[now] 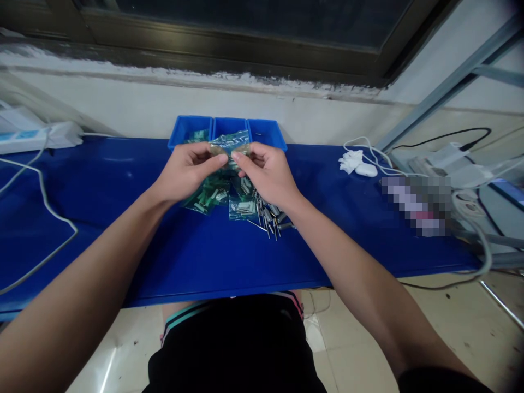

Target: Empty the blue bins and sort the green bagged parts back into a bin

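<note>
My left hand [186, 172] and my right hand [268, 174] meet above the blue table [123, 218], fingers pinched on the two sides of a small clear plastic bag [229, 143] that holds small parts. Under the hands lies a heap of similar greenish bags [210, 196] filled with metal parts. Loose metal pins [270, 218] are scattered just right of the heap, below my right wrist.
Three blue bins [262, 131] stand in a row against the wall behind the hands. A white power strip [36, 136] and cables [45, 202] lie at the left. White cloth, a white mouse-like object [365, 169] and more cables sit at the right.
</note>
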Tool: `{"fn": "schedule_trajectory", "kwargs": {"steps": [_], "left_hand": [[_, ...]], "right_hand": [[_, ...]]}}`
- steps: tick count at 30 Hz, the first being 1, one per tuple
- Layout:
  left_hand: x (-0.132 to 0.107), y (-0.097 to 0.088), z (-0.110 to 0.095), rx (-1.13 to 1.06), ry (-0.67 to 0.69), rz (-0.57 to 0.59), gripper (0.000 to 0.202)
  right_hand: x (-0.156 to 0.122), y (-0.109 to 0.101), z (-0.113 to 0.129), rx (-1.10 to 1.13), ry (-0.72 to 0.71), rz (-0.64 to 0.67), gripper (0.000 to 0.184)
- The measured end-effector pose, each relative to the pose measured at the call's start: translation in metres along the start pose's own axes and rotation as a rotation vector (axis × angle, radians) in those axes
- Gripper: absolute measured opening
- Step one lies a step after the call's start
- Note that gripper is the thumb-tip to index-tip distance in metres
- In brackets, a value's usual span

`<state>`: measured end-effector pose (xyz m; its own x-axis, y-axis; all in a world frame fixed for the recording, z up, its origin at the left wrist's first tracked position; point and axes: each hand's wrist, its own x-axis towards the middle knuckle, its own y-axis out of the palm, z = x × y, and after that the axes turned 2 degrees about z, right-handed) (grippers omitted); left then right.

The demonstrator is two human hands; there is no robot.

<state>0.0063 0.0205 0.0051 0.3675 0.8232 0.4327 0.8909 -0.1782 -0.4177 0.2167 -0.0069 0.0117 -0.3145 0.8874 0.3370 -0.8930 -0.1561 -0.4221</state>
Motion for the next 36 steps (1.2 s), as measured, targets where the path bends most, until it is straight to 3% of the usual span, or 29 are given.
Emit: {"fn": "schedule_trajectory", "kwargs": {"steps": [23,36], "left_hand": [[0.0026,0.0034,0.0042,-0.013,0.055,-0.001,0.040],[0.0004,0.0005,0.0033,0.017,-0.053,0.018,0.036]], "right_hand": [[0.0021,0.0037,-0.0038,-0.036,-0.035,-0.050,0.040],[0.0013,0.0030,-0.0057,0.004,-0.010,-0.031,0.038]]}}
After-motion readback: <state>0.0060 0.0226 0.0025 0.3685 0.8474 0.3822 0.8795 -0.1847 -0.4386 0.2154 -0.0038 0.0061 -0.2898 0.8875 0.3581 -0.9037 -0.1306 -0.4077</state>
